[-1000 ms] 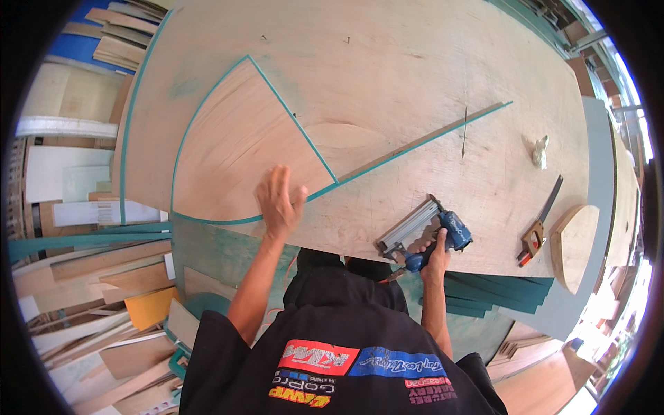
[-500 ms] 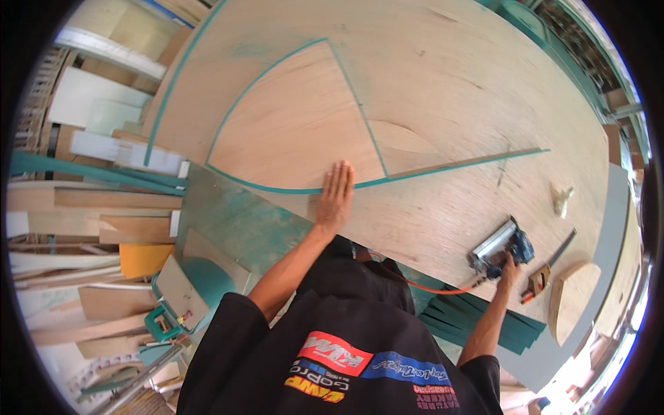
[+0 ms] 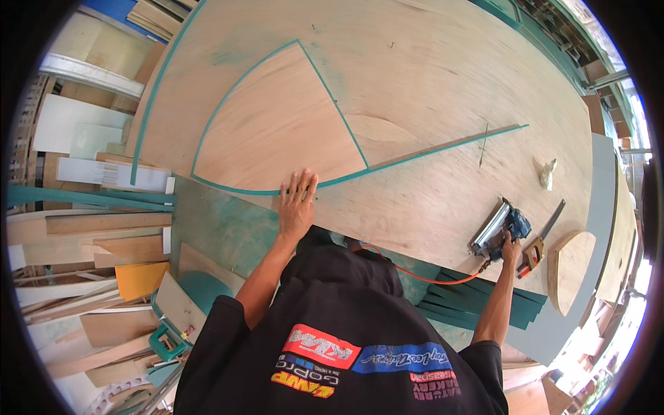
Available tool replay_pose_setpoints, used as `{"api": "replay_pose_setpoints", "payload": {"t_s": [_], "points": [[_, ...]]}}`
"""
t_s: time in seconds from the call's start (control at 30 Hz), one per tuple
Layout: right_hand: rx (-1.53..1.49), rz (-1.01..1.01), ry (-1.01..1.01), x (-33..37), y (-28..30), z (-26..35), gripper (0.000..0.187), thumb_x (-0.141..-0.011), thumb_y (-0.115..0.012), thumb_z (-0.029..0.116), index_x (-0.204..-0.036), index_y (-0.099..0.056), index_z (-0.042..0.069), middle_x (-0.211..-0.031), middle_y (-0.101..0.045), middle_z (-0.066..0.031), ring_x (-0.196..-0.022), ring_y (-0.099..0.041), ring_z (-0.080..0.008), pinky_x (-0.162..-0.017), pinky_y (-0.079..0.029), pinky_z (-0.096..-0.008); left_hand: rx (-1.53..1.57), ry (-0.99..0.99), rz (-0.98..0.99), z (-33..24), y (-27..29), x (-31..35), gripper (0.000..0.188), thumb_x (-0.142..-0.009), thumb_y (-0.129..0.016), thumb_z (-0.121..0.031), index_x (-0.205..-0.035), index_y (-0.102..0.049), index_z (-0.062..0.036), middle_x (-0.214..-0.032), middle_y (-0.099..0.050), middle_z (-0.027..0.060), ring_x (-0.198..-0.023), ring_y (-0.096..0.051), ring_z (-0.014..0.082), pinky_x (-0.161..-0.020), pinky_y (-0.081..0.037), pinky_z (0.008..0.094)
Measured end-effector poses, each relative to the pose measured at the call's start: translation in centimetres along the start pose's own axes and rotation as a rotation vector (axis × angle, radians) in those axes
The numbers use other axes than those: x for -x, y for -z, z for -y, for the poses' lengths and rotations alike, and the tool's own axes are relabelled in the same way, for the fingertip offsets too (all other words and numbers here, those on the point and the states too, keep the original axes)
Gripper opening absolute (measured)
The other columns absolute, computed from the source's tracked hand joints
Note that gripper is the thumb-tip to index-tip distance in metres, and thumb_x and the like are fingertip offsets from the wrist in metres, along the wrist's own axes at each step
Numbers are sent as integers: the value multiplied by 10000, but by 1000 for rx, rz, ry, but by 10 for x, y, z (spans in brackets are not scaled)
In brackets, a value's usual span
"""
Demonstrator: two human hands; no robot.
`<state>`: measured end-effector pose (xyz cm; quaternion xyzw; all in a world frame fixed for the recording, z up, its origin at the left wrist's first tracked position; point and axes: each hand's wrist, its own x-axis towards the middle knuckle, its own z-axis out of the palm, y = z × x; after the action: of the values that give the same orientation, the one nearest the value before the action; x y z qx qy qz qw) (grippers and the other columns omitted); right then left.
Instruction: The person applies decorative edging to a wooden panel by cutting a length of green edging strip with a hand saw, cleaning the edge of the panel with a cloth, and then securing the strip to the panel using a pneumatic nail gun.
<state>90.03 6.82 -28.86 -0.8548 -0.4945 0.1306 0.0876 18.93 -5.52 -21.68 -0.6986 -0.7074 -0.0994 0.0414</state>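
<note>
A pale wooden panel point(image 3: 277, 117) with one curved side and one straight side lies on a large plywood sheet point(image 3: 443, 83). Thin green strip point(image 3: 243, 191) runs along its edges and stretches past its right corner as a long straight tail point(image 3: 449, 149). My left hand point(image 3: 297, 211) rests flat with fingers stretched out, its fingertips over the strip at the panel's near edge. At the right, my right hand point(image 3: 510, 252) is closed around the handle of a blue and silver nail gun point(image 3: 499, 227), which lies on the plywood. An orange air hose point(image 3: 422, 281) leads from it toward my body.
Right of the nail gun are a handsaw point(image 3: 541, 238), a rounded wooden piece point(image 3: 573, 266) and a small pale crumpled item point(image 3: 548, 174). Several dark green strips point(image 3: 477, 301) are below the table edge. Boards and offcuts point(image 3: 104, 225) crowd the left, beside a green power tool point(image 3: 168, 340).
My left hand has slid a little left along the green strip. The whole view has shifted slightly. My right hand keeps its grip on the nail gun.
</note>
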Motion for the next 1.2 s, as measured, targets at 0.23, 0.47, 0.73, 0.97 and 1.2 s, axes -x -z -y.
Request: {"api": "replay_pose_setpoints", "payload": {"t_s": [0.23,0.47,0.73,0.97,1.2], "points": [[-83,90,-70,60,10,43,727,-951,-562,631,-1169,-668,-54,-1053,-706,-283,-1051,-676,-424,-910,-500,-477,122,-7,12,45,4,32,730,-912,-539,-14,-1592,-273,-38,-1667,-248,120,-1536,-241,305,-1230,-249,503],[-162,122,-158,123,11,52,768,-945,-546,663,-1212,-628,-52,-1026,-708,-268,-1039,-678,-407,-899,-497,-483,44,225,-82,101,10,63,637,-999,-533,-157,-1577,-301,-28,-1640,-306,142,-1515,-290,329,-1223,-253,510],[-87,-362,75,121,7,132,472,-992,-609,385,-1192,-661,-39,-891,-713,-177,-808,-677,-311,-764,-527,-439,175,609,138,148,51,10,421,-1031,-515,-347,-1293,-640,-41,-1381,-614,154,-1293,-558,286,-1093,-386,504],[-690,496,158,193,-72,365,697,-950,-670,509,-1299,-582,-87,-756,-722,-171,-631,-675,-197,-600,-532,-334,-104,774,-219,234,10,-42,535,-972,-588,-420,-1338,-579,-30,-1411,-569,166,-1326,-510,335,-1046,-421,508],[-733,180,43,181,-125,445,610,-953,-604,293,-1227,-320,-171,-693,-667,-235,-593,-691,-317,-501,-559,-392,-55,1060,-205,340,-1,-26,673,-966,-493,-580,-1248,-635,14,-1285,-635,241,-1212,-598,393,-1001,-452,550]]}}
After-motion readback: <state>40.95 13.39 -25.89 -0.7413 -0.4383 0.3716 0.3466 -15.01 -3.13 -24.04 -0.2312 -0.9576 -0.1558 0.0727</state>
